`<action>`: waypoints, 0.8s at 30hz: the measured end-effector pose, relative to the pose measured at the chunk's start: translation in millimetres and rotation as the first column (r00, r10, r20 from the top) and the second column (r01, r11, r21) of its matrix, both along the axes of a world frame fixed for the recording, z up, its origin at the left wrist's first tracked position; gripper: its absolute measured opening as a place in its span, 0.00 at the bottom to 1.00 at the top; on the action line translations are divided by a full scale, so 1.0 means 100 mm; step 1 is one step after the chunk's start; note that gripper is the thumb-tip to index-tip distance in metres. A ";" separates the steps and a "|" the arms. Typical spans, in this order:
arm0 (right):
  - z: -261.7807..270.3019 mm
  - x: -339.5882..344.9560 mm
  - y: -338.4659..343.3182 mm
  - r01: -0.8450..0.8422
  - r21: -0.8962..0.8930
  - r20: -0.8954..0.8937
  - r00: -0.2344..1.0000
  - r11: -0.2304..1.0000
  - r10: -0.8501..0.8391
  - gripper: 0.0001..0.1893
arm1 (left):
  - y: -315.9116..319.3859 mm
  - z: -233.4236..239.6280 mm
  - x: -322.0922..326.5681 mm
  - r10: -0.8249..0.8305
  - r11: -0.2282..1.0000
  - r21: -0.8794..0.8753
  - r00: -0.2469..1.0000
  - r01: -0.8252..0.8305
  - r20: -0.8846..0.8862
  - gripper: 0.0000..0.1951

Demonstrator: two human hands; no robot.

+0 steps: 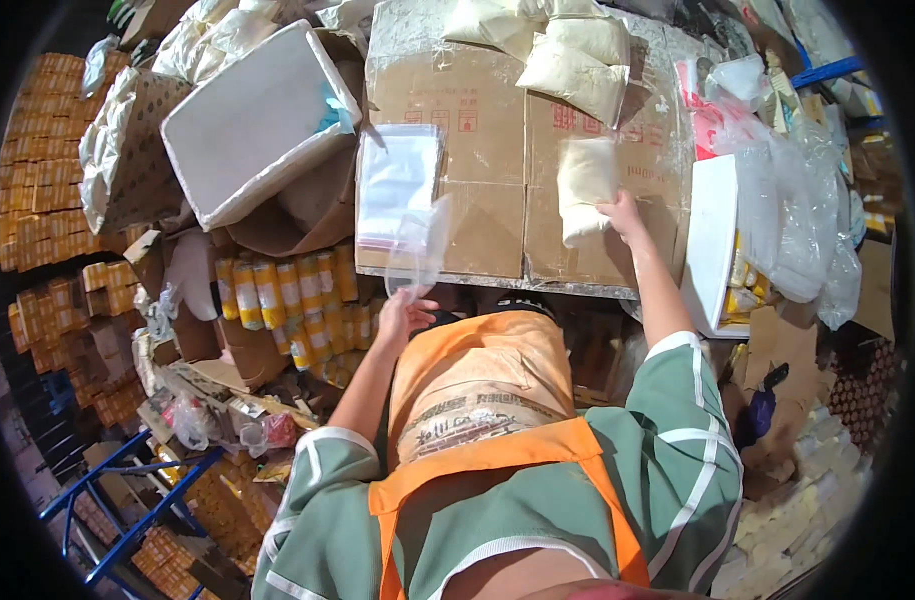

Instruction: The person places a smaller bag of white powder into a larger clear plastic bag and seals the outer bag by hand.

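My left hand (403, 319) pinches a clear plastic bag (420, 251) just off the front edge of the cardboard-covered table (487, 225). A stack of flat clear bags (399, 184) lies behind it on the cardboard. At the right, my right hand (624, 215) grips the side of a plastic bag of pale contents (586, 180), which is slightly blurred; whether it touches the cardboard I cannot tell. Several filled, cream-coloured bags (577, 71) are piled at the table's far side.
A white foam box (255, 120) leans at the left, above yellow-wrapped cylindrical packs (300, 285). Another white foam box (709, 247) holding yellow packs stands against the table's right side, beside hanging clear plastic bags (795, 202). A blue metal frame (134, 510) is at the lower left.
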State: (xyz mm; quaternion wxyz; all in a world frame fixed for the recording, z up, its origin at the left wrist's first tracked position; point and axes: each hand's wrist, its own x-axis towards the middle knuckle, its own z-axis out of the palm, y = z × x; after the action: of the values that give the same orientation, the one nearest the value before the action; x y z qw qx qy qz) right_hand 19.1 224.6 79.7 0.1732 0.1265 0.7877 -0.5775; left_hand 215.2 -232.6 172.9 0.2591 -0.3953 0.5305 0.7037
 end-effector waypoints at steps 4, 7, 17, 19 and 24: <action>0.08 -0.13 -0.30 -0.107 0.629 -0.259 0.905 0.770 0.337 0.17 | -0.19 -0.12 -0.19 0.004 0.997 -0.075 0.988 -0.016 -0.157 0.25; -0.20 0.00 -0.71 0.049 0.661 -0.197 0.974 0.749 0.110 0.22 | -0.22 -0.08 -0.41 -0.006 0.994 -0.109 0.963 -0.024 -0.268 0.24; -0.43 -0.54 -1.80 0.122 0.796 0.156 0.905 0.593 -0.395 0.67 | 0.04 -0.25 -1.74 -0.207 0.848 -0.518 0.827 -0.115 -0.523 0.19; -0.66 -0.58 -1.55 0.227 0.728 -0.063 0.962 0.647 -0.266 0.65 | 0.19 -0.49 -2.15 -0.504 0.504 -0.849 0.744 -0.158 -0.438 0.22; -0.73 -0.38 -1.37 0.369 0.550 -0.217 0.930 0.749 -0.298 0.58 | 0.66 -1.53 -2.98 -0.681 0.152 -0.953 0.672 -0.260 -0.292 0.20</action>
State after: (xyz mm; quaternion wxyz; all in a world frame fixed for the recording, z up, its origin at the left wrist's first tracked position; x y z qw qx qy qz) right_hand -18.5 87.3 7.0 -0.0254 0.2785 0.8992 -0.3366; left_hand -83.1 -166.6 19.8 -0.1640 -0.0785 0.9545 0.2365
